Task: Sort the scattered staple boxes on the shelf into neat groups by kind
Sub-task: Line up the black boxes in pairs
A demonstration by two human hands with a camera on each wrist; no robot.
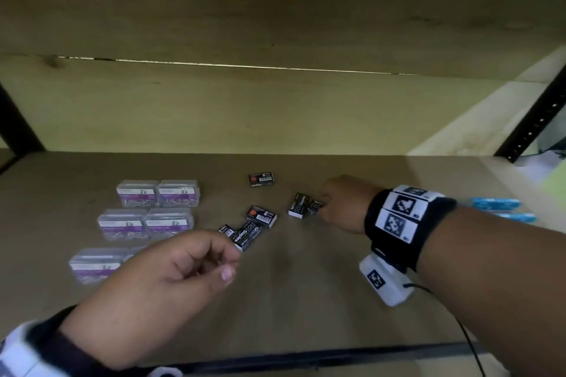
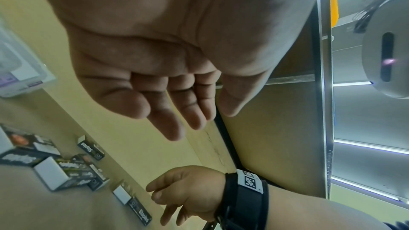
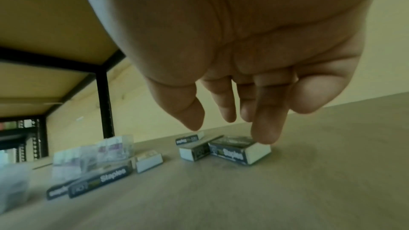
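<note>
Several small black staple boxes lie scattered mid-shelf: one at the back (image 1: 260,180), one with a barcode (image 1: 261,216), a pair (image 1: 246,234) by my left fingertips, and two to the right (image 1: 298,205). My right hand (image 1: 324,208) reaches to the rightmost small box (image 1: 315,207). In the right wrist view its fingers (image 3: 265,128) hang straight, with one fingertip on the end of that box (image 3: 234,153). My left hand (image 1: 226,260) hovers over the shelf with loosely curled fingers and holds nothing; its palm (image 2: 177,111) shows empty.
Several clear plastic paper-clip cases (image 1: 141,193) stand in rows at the left, and my left hand partly covers the nearest one (image 1: 95,265). Blue boxes (image 1: 494,203) lie at the far right. Black shelf posts (image 1: 533,119) stand at both sides, with an upper shelf board overhead.
</note>
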